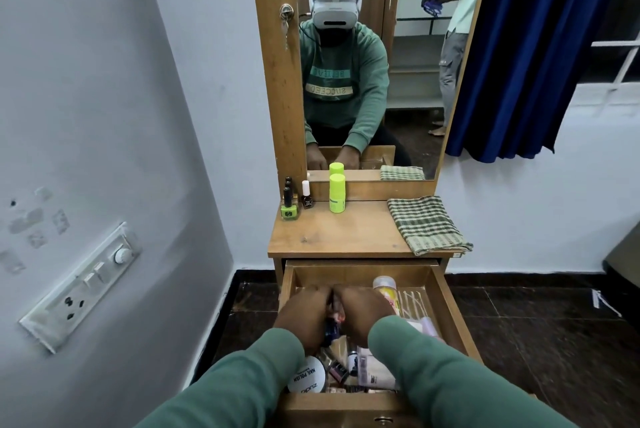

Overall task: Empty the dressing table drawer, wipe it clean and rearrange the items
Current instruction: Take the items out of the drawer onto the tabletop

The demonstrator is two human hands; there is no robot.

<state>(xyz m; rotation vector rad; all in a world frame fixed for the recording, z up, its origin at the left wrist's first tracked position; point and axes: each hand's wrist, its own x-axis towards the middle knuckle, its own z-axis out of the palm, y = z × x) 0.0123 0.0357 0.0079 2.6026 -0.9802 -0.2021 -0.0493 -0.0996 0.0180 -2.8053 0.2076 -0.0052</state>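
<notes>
Both hands are lowered into the open drawer (450,306), knuckles almost touching in its far-left part. The fingers of the left hand (303,315) are curled downward, with their tips hidden beneath the hand. The fingers of the right hand (367,313) are curled in the same way. A small dark blue bottle (331,330) and a red-tipped item are seen in the gap between the hands, but which hand grips them cannot be told.

The drawer is pulled fully out toward the near side, and its wooden floor is largely covered. A round white tub marked NAIL POLISH (307,380) lies at the near left. A white packet (375,370) and a small dark bottle (352,359) lie beside it. At the far right a clear bottle with a pink label (384,285) is seen. Next to it are a packet of white sticks (414,301) and a pale lilac item (428,324).

On the dressing table top (346,237), a green nail polish bottle (288,212) stands at the far left with two dark bottles behind it. To its right stand a dark red bottle with a white cap (306,198) and then a neon yellow bottle (337,194). A folded green checked cloth (424,225) is laid on the right side, overhanging the near edge.
</notes>
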